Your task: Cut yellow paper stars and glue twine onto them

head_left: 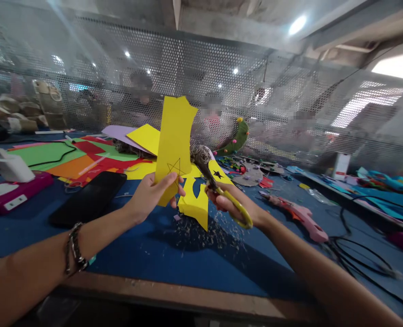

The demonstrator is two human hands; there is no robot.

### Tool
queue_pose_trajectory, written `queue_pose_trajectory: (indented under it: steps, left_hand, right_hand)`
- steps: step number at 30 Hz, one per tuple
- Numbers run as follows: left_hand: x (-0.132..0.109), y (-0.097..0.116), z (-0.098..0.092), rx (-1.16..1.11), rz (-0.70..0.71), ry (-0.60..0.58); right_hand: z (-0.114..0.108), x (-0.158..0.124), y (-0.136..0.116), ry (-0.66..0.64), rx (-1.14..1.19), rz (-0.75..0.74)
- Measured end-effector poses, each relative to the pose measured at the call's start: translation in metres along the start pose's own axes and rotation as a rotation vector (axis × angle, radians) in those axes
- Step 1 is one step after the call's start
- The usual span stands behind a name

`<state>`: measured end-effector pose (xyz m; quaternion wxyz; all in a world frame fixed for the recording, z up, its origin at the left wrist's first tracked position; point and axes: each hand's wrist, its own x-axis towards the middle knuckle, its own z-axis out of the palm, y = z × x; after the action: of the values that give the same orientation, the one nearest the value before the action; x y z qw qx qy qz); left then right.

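Note:
My left hand (154, 195) pinches a strip of yellow paper (176, 131) near its lower end and holds it upright above the table. A star outline is drawn on that strip, partly under my thumb. In my right hand (233, 200) is a pair of scissors (237, 210) with yellow handles, the blades pointing up and away, apart from the strip. Whether the blades are apart is hard to make out. Below and between my hands lies a cut yellow paper sheet (196, 206) with shaped holes in it.
Small scraps (218, 236) litter the blue table (136, 259). To the left are a black phone (89, 197), a magenta power strip (21, 195) and green paper (48, 154). On the right lies a pink glue gun (300, 215) with a looped black cable (361, 259). A perforated metal screen (188, 59) stands behind.

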<state>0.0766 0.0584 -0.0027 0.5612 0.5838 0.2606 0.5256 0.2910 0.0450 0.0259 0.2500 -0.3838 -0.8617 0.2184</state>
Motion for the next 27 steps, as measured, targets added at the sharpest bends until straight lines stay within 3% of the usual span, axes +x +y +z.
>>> queue_pose_trajectory:
  steps: [6, 19, 27]
  left_hand:
    - [-0.002, 0.003, 0.006, 0.071, -0.051, -0.013]
    - [-0.009, 0.01, 0.013, 0.263, -0.09, -0.004]
    - [-0.009, 0.012, 0.015, 0.284, -0.085, -0.028]
  right_hand:
    - [0.018, -0.011, 0.005, -0.123, -0.068, -0.043]
    - [0.017, -0.017, -0.009, -0.049, -0.018, -0.024]
    - [0.014, -0.014, 0.0, -0.126, 0.0, -0.07]
